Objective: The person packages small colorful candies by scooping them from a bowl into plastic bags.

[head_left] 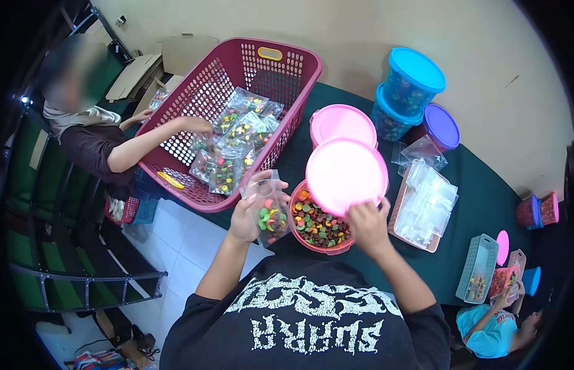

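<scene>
My left hand (244,213) is closed around a clear plastic bag (271,222), held upright, with green, red, yellow and brown candy-like pieces inside. Just right of it stands a round pink tub (331,250) of loose brown, green and orange pieces (318,225). A pink lid (347,172) covers the tub's far part and overlaps another pink lid (344,123) behind. At the near edge of the front lid, my right hand (368,228) is closed on the rim; its fingertips are partly hidden.
A maroon basket (256,179) of filled bags (234,142) stands left, with a co-worker's hand (197,126) inside. Empty bags (426,200) fill a tray on the right. Blue tubs (398,105) and a purple-lidded tub (441,126) stand behind. Another person (494,327) works far right.
</scene>
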{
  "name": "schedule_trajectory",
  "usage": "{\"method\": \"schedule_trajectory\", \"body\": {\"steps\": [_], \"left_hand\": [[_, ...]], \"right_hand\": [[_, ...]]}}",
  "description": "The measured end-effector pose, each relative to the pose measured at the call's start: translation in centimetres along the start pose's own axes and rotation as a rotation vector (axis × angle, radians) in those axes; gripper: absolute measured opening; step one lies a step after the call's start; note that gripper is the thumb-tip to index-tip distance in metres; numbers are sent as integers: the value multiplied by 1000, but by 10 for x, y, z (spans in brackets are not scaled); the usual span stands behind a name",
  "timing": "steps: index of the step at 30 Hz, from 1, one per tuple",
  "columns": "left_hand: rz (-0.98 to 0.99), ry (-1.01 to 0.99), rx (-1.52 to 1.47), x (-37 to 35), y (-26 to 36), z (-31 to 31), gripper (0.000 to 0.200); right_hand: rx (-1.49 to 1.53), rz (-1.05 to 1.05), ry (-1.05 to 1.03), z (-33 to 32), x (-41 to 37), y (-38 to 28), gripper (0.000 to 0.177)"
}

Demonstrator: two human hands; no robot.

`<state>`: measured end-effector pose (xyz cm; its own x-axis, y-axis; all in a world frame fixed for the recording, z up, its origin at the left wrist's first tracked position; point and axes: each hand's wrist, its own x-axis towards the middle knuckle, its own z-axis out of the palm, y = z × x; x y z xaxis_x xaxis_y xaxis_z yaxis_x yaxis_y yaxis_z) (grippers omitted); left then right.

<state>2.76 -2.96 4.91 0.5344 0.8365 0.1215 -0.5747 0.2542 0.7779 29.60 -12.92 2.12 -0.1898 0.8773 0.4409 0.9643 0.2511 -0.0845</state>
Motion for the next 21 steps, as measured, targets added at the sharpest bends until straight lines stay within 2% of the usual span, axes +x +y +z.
{"method": "schedule_trajectory", "body": {"steps": [4, 7, 10, 18, 21], "left_hand": [[33, 34, 10, -3, 2, 3, 69], [58, 35, 3, -3, -2, 12, 65], [29, 32, 60, -6, -10, 25, 52], [136, 3, 224, -19, -14, 74, 54], [201, 19, 324, -26, -21, 69, 56]], "right_hand": [[141, -73, -41, 4, -60, -15, 13], [188, -89, -24, 12, -76, -15, 15], [232, -108, -18, 12, -75, -13, 16], [371, -254, -121, 9, -66, -9, 18], [400, -280, -131, 11, -61, 1, 18]]}}
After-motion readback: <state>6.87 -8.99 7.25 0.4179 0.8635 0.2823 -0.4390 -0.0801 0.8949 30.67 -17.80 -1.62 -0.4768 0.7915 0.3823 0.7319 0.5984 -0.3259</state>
